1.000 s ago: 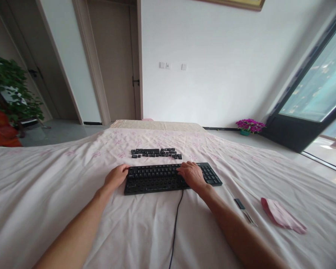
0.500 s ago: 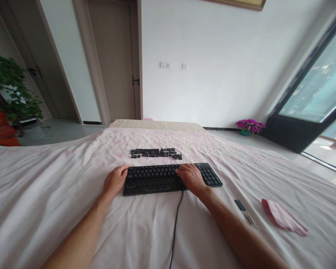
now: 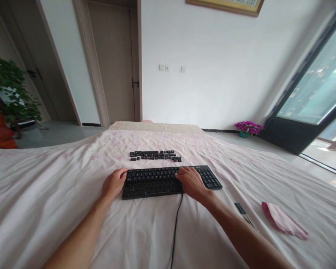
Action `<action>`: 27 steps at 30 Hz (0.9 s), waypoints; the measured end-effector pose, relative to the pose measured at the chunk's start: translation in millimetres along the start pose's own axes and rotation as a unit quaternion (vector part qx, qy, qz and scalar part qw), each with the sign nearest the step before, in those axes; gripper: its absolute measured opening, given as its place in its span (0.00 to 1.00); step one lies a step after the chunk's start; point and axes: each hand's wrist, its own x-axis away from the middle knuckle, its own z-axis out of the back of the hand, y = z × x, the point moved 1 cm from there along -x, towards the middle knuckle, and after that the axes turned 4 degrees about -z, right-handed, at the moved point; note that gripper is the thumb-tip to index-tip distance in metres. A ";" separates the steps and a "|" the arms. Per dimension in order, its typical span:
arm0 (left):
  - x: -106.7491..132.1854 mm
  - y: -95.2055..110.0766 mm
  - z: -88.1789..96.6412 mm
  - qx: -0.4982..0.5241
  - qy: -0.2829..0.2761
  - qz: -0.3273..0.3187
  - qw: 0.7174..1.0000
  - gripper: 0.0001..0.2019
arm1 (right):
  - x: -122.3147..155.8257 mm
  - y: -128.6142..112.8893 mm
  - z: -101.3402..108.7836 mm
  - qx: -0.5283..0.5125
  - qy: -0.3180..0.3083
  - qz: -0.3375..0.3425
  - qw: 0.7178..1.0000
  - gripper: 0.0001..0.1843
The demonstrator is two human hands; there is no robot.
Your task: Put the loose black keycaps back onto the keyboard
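Two bare hands rest at a black plastic keyboard (image 3: 156,181) that lies flat a little below the middle of the frame. The left hand (image 3: 114,184) sits against the keyboard's left end, its fingers half curled over the corner; whether it actually clasps the edge cannot be told. The right hand (image 3: 190,182) lies palm down and loosely open over the keys between the main block and the number pad, fingers spread, holding nothing. The keyboard is long and rectangular. Its far rows carry square caps, while the near rows look like bare round sockets. A thin dark cable (image 3: 176,224) runs from its near edge down to the bottom of the frame. Just beyond the keyboard, and apart from it, loose keycaps (image 3: 155,155) lie in a rough row of small black blocks. Everything rests on a bed under a soft, creased pale pink sheet (image 3: 58,194) with a faint floral print. At lower right lie a slim metal tool with a dark grip (image 3: 242,210) and, further right, a folded pink cloth (image 3: 282,224). Beyond the bed are a smooth white wall, a plain brown door (image 3: 114,63) at upper left, a leafy green plant (image 3: 8,89) at the left edge, a pot of purple flowers (image 3: 248,127) on the floor, and a dark-framed glass door (image 3: 310,93) at right.
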 end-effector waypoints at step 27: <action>-4.1 -5.3 -0.8 0.046 -0.002 0.005 0.999 0.15 | -111.7 51.4 -34.0 0.012 -0.016 -0.126 0.992 0.07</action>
